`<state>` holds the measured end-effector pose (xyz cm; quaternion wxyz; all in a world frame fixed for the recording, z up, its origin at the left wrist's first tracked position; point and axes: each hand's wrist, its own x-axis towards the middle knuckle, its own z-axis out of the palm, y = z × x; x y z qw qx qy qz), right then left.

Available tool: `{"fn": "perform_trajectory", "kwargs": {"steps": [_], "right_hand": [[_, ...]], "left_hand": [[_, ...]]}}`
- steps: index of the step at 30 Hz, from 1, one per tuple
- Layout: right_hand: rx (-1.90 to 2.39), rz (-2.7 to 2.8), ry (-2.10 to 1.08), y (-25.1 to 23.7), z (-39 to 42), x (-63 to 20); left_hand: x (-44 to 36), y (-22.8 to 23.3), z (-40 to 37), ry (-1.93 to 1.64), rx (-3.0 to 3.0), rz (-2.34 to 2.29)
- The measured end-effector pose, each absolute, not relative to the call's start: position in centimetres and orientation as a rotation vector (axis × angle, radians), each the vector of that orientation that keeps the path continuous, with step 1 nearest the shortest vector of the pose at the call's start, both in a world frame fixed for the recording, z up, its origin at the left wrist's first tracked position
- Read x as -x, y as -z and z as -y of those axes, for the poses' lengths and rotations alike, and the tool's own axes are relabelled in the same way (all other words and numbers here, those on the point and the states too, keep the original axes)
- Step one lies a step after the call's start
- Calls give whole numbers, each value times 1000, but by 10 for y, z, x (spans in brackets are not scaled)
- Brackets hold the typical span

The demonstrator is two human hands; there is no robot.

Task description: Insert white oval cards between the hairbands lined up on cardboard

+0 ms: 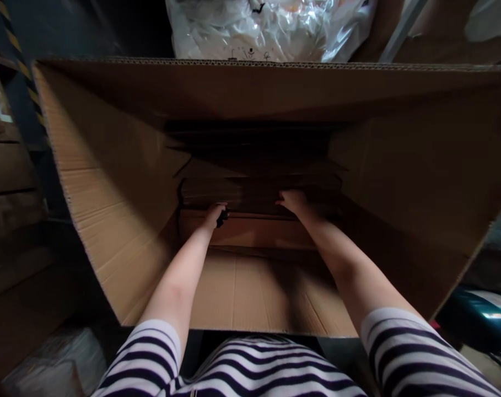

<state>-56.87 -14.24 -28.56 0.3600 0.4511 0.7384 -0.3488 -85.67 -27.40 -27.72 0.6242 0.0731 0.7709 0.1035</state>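
Cardboard sheets, flat and stacked, lie at the far bottom of a big open box, against its back wall; the stack is dim and its top layers run into shadow; both of the person's bare arms reach deep into the box toward it. Left hand rests at the stack's near left edge, curled round a small black object that pokes out on its right side; what the object is cannot be told, and the fingers are folded under so their exact grip is hidden. Right hand lies on top of the stack's near edge, palm down, fingers together and pointing toward the left hand; whether they pinch a sheet cannot be told. A lighter flap lies just below both hands, and the box floor is bare cardboard near the person; striped sleeves cover the upper arms. Beyond the box's far wall sits a crinkled clear plastic bag; brown cartons stand stacked at the left.
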Motion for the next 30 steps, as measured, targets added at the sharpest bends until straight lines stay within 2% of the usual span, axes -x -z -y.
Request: {"fn": "perform_trajectory", "kwargs": {"steps": [6, 11, 14, 19, 24, 30], "right_hand": [[-1226, -1834, 980, 281, 134, 570], [-1487, -1760, 1189, 245, 138, 597], [-1582, -1791, 1455, 203, 147, 615], [-1926, -1506, 2309, 123, 169, 620], [-2218, -1177, 2678, 37, 185, 588], [-2513, -1124, 2841, -45, 213, 541]], "left_hand": [[851, 265, 265, -460, 95, -1659], [827, 233, 246, -694, 181, -1555], [805, 198, 226, -804, 165, -1467], [763, 116, 203, -978, 165, -1228], [731, 29, 205, -976, 239, -1026], [699, -49, 219, -941, 65, -915]]}}
